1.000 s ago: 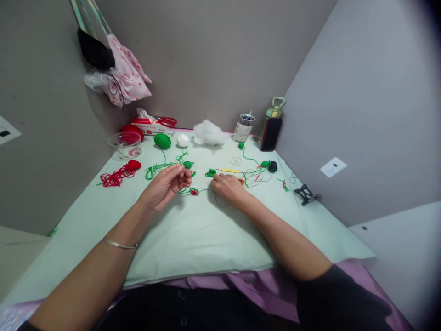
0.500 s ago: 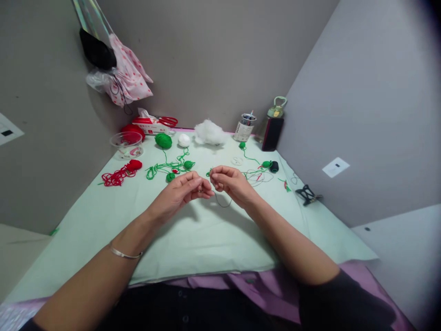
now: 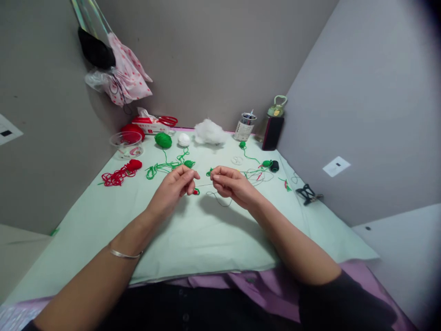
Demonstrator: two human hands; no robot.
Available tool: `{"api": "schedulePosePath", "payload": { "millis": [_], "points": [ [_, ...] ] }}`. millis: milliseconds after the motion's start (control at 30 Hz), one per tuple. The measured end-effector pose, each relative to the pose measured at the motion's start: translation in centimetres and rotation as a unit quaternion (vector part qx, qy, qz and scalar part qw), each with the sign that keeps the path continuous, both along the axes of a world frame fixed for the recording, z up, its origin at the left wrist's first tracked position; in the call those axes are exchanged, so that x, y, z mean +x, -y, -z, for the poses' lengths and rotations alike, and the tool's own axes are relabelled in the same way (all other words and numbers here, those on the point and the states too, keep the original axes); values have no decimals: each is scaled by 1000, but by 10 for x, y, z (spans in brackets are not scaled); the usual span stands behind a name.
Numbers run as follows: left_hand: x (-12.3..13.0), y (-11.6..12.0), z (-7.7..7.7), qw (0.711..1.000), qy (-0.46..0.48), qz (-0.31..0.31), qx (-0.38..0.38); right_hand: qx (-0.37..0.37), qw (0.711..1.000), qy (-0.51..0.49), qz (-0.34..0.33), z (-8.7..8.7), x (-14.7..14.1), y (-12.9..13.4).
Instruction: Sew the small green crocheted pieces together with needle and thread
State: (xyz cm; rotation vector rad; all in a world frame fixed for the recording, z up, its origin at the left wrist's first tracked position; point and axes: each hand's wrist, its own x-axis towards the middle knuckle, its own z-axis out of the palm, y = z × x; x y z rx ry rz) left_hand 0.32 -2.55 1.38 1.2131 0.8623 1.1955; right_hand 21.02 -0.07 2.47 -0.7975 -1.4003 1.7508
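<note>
My left hand (image 3: 175, 189) is closed with curled fingers, pinching a dark thin thread (image 3: 205, 185) that runs taut across to my right hand (image 3: 232, 185). The right thumb and forefinger are pressed together on the thread; whether a needle is between them is too small to see. A loose length of thread (image 3: 222, 203) curves below the right fingers. A small red-and-green crocheted piece (image 3: 196, 191) shows by the left fingertips, held or lying there, I cannot tell. A little green piece (image 3: 208, 173) appears just beyond the right fingertips.
Green yarn (image 3: 158, 171) and red yarn (image 3: 115, 177) lie tangled at the left. White stuffing (image 3: 209, 132), a tissue box (image 3: 151, 126) with red scissors (image 3: 168, 121), a pen can (image 3: 245, 127) and a phone (image 3: 273, 134) stand along the back. A black clip (image 3: 308, 194) lies right.
My left hand has moved left, away from the right hand, and the thread is now stretched between them. The red-and-green piece has come into view. My right hand has barely moved.
</note>
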Motion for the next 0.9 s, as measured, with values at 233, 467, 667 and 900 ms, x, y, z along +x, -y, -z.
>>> {"api": "schedulePosePath", "payload": {
  "millis": [233,467,667,900],
  "points": [
    [8,6,1,973,-161,165,24,82,995,25,54,0,0,3],
    [6,7,-1,974,-149,168,37,76,994,17,81,5,-4,3],
    [5,6,4,998,32,60,9,107,981,46,155,7,-4,1],
    [6,5,5,996,26,-71,49,137,968,27,210,3,1,3]
  ]
}}
